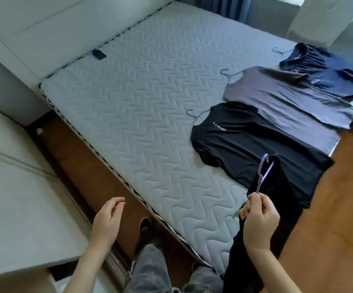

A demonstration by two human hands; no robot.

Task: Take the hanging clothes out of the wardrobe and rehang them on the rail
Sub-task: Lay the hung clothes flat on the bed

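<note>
Garment (pixel 247 259): black, dangling on a purple hanger (pixel 263 176) by the bed (pixel 139 102) edge.
Right hand (pixel 260 220): fingers pinch the hanger.
Left hand (pixel 106 218): fingers loose, empty.
Advice: keep hook upright, support cloth with free hand.

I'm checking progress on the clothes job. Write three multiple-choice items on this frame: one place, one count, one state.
1. Where does the grey shirt lie?
A. Between the black shirt and the navy shirt
B. Nearest the person
C. Farthest from the person

2. How many shirts lie on the mattress?
A. One
B. Three
C. Five

3. What is the right hand doing?
A. Hanging empty
B. Pinching the lilac hanger
C. Pressing flat on the mattress

Answers:
1 A: the black shirt lies nearer the person, the navy shirt farther.
2 B: one black, one grey and one navy.
3 B: its fingers close on the hanger.
</note>
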